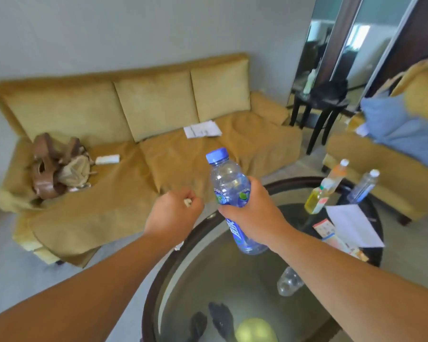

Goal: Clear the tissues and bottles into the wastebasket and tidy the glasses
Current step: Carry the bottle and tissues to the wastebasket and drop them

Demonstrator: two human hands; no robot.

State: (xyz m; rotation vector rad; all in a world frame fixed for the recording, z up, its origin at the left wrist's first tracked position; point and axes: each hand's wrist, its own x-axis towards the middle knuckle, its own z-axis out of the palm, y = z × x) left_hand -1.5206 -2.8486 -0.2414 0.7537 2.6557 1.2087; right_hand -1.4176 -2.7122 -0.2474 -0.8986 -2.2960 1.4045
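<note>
Right hand (251, 211): is gripping the blue bottle (226, 177) around its label band, fingers and thumb wrapped tight on the plastic.
Blue bottle: is being held clear of the table (151, 292), above its far rim, cap up and leaning slightly left. The mid-body grip is likely keeping the light, seemingly empty bottle steady for carrying.
Left hand (173, 212): is curling into a fist beside the bottle, not touching it, with the fingers clamping a small white scrap.
White scrap (187, 202): is showing only at the knuckles. It is probably a tissue, balled in the palm so both hands are carrying waste in one trip.
Other bottles: a yellow bottle (316, 198) and an orange bottle (338, 172) are sitting together on the far right of the table, with a clear bottle (363, 186) near them.
Clear item (289, 282): is lying on the glass top near the right forearm. I cannot tell whether it is a glass or a crushed bottle.
Paper sheet (353, 225): is resting by the yellow bottle.
Sofa (124, 174): is standing behind the hands, holding a bag (57, 166).
Wastebasket: is not showing in this view.
Step in hand: the person appears to be carrying one bottle and one tissue toward disposal, while several bottles are waiting on the table.
</note>
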